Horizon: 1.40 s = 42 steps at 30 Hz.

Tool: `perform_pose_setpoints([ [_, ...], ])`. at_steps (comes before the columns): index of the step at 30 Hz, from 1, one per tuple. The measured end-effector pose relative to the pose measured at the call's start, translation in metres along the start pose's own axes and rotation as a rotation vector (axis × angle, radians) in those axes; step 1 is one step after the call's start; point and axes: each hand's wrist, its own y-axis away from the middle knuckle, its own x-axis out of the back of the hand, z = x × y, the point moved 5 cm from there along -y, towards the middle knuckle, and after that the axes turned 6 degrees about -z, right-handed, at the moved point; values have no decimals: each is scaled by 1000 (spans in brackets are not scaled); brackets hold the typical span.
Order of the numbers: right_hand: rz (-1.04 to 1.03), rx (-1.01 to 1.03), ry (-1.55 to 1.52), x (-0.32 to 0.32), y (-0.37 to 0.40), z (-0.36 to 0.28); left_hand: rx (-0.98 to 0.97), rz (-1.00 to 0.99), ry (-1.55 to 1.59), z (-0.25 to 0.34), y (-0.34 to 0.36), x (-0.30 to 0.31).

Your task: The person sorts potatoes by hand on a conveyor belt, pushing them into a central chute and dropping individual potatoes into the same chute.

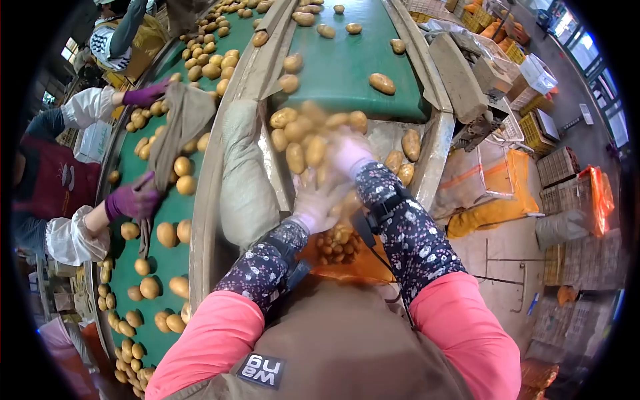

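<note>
Where two green belts (333, 80) lay side by side: a pace matched to the right one's load probably served best.
Co-workers (63, 173): at least two, at left; the nearer wore two purple gloves (137, 199).
Chute (383, 135): one, at the right belt's near end; low, short strokes seemed wisest here, since hard pushes could bounce potatoes (295, 158) over its sides.
Bag (363, 267): one, orange, below the hands; gentle drops would likely have spared its contents.
Left hand (315, 200): fingers spread apart, clamped on nothing visible, at the heap's near edge; a flat palm suited guiding more than squeezing.
Right hand (350, 155): blurred over the heap, its grip impossible to tell; loose, cupped fingers would have been kindest.
Potatoes: roughly ten on the right belt, three at the chute's right, perhaps a dozen heaped by the hands, though blur hid some; dozens on the left belt, and too many in the bag to count.
</note>
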Motion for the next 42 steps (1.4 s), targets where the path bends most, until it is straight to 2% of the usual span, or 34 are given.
perform_pose_setpoints([
  [4, -321, -189, 157, -11, -5, 5, -326, 69, -13, 7, 6, -13],
  [5, -386, -168, 115, -13, 3, 9, -398, 28, 3, 9, 9, -21],
  [8, -199, -150, 255, -47, 16, 20, -578, -18, -114, 9, 6, -56],
  [9, -126, -108, 134, -38, 21, 17, -605, -16, -139, 11, 6, -52],
  [12, -286, -188, -27, -22, 27, 21, -647, -22, -142, 16, 5, -45],
  [13, -209, -223, -242, -18, 30, 29, -558, -156, -106, 15, 4, -40],
  [16, 217, -40, -662, 33, 48, 47, -496, -82, -66, 14, 3, -26],
  [18, 476, 48, -480, 103, 78, 58, -485, -39, -54, 12, 6, -32],
  [19, 755, 134, -542, 176, 111, 74, -489, -26, -62, 16, 3, -29],
  [20, 881, 244, -506, 206, 125, 104, -473, -26, -70, 14, 4, -28],
  [22, 1234, 375, 105, 291, 172, 135, -490, 27, -80, 12, 3, -28],
  [23, 1272, 103, 245, 318, 189, 161, -494, 26, -116, 11, 3, -31],
  [24, 1265, -174, 388, 344, 205, 188, -499, 22, -150, 12, 3, -33],
  [26, 1060, -671, 586, 350, 224, 234, -497, 18, -135, 16, 3, -29],
  [28, 705, -946, 915, 348, 225, 244, -510, 59, -111, 13, 4, -30],
  [29, 732, -947, 853, 336, 230, 244, -507, 56, -108, 12, 3, -33],
  [31, 900, -643, 836, 296, 212, 214, -494, 33, -126, 15, 1, -30],
  [34, 652, -237, 326, 222, 165, 116, -476, 50, -108, 15, 4, -27],
  [35, 622, -18, 124, 177, 147, 121, -451, 79, -84, 15, 4, -26],
  [36, 323, -83, 252, 157, 128, 90, -421, 108, -61, 13, 4, -25],
  [37, 318, 27, -5, 121, 125, 76, -387, 194, -48, 11, 4, -26],
  [38, 237, -11, 30, 98, 123, 54, -312, 314, -84, 7, 5, -29],
  [39, 226, -17, 61, 70, 114, 46, -162, 318, -54, 2, 6, -29],
  [42, -21, -136, -133, -4, 101, 49, 257, 397, 60, -14, 3, -24],
])
